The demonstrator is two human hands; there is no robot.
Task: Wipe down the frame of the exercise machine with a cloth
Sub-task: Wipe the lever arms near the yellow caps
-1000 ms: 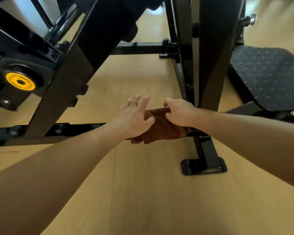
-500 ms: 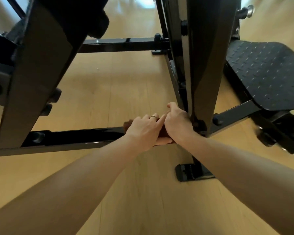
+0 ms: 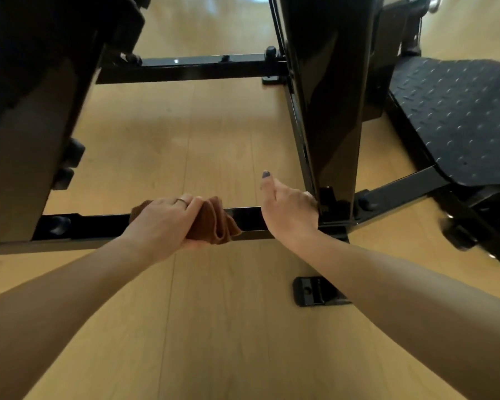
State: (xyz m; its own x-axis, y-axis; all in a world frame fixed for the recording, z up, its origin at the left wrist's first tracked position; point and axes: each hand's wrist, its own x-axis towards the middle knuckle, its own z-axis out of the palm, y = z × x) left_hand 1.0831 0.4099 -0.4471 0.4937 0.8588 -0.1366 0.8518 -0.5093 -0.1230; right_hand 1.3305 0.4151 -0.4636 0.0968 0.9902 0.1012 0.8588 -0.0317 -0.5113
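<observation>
left hand (image 3: 168,219) grips a folded brown cloth (image 3: 214,223), fingers curled over it, pressing it on the low black crossbar (image 3: 98,225) of the machine frame. ring on one finger. right hand (image 3: 289,209) rests on the same bar just right of the cloth, by the base of the black upright (image 3: 329,111), thumb sticking up; fingers hidden, cannot tell if they hold anything. studded black footplate (image 3: 459,116) at far right, wood floor (image 3: 228,327) below.
</observation>
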